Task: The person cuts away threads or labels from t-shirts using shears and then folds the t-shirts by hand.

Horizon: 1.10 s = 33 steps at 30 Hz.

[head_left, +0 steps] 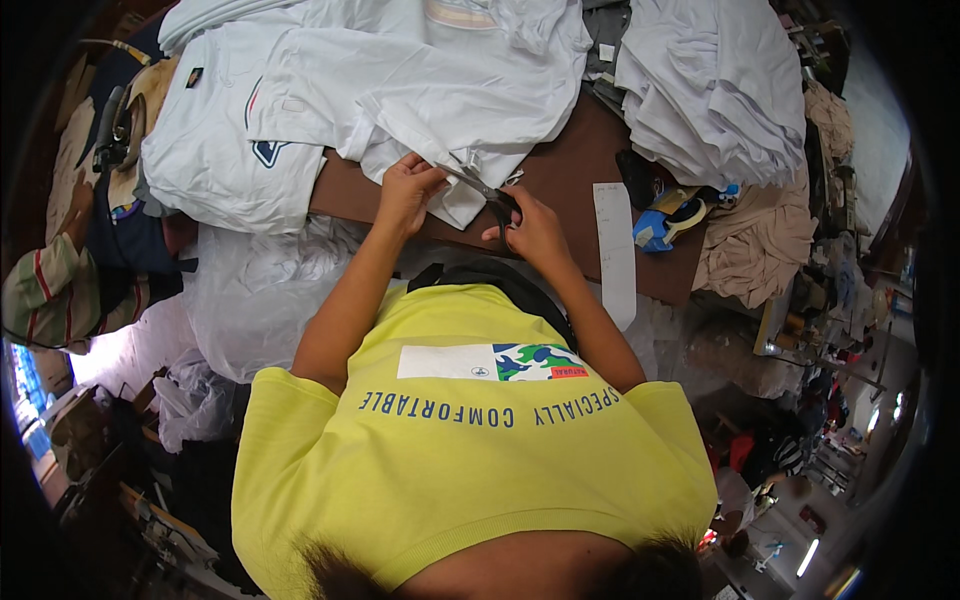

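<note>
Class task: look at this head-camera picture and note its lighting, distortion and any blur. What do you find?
Head view: even, soft light, no harsh glare on the white garments; fisheye bends the brown table edge, with black corners; the left hand, the right hand and the scissors are sharp, while the right rim clutter blurs.

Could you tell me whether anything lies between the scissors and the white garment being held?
Nothing visible does: the scissors in the right hand already meet the white garment, whose edge the left hand pinches on the brown table.
</note>
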Tool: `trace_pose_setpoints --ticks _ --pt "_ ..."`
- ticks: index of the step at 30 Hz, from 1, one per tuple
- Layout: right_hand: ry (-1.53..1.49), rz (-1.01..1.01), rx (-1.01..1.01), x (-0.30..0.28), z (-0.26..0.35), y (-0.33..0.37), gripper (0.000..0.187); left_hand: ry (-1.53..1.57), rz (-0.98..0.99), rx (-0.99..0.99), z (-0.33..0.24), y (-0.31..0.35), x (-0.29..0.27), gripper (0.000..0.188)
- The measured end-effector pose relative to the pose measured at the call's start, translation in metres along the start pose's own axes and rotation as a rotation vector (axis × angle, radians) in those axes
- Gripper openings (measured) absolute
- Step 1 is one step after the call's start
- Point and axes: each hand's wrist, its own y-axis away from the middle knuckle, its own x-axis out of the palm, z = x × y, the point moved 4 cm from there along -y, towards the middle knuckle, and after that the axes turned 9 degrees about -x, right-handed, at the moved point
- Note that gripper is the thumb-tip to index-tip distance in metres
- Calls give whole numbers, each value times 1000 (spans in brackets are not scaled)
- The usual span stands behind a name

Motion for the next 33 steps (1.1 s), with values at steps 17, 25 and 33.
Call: trace_pose_setpoints --ticks 17,25,33 --pt "-72 49 41 2 -2 -8 40 53 35 51 -7 -1 0 29" --pt "-29 14 11 5 -1 -21 51 12 51 42 -7 2 4 30" --pt "20 -33 -56 4 0 -12 40 48 39 77 -14 -6 -3 35"
